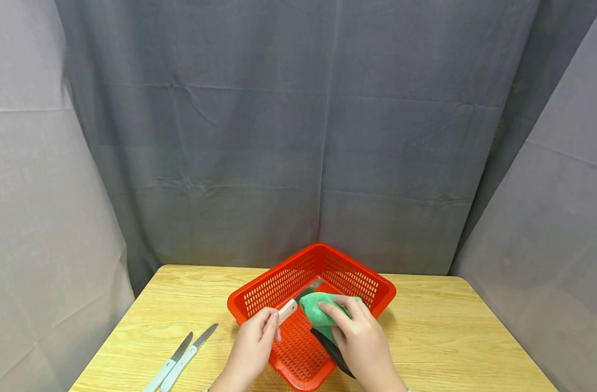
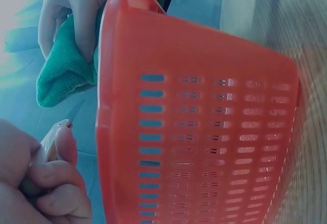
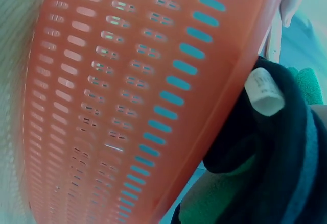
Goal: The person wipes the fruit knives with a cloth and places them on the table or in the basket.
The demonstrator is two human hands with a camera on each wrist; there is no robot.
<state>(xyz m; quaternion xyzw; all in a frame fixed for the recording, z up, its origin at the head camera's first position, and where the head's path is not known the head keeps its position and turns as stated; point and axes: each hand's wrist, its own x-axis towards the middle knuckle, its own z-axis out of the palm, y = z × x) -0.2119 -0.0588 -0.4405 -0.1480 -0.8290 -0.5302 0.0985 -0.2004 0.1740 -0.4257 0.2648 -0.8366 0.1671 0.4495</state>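
My left hand (image 1: 254, 340) grips a knife by its pale, wood-like handle (image 1: 287, 311), with the blade (image 1: 309, 291) pointing up and away over the red plastic basket (image 1: 274, 272). In the left wrist view, curled fingers (image 2: 59, 175) wrap that handle. Beside the blade, my right hand (image 1: 361, 335) holds a bunched green cloth (image 1: 314, 306) with dark edging. The dark part (image 3: 286, 147) of the cloth, bearing a white tag (image 3: 264, 92), hangs by the basket's rim in the right wrist view. Whether cloth and blade touch, I cannot tell.
Two knives with pale grey-blue handles (image 1: 180, 368) lie side by side on the wooden table (image 1: 455, 332), left of the basket. Their blades point away. Grey curtains (image 1: 249, 136) hang behind the table, and lighter ones flank it.
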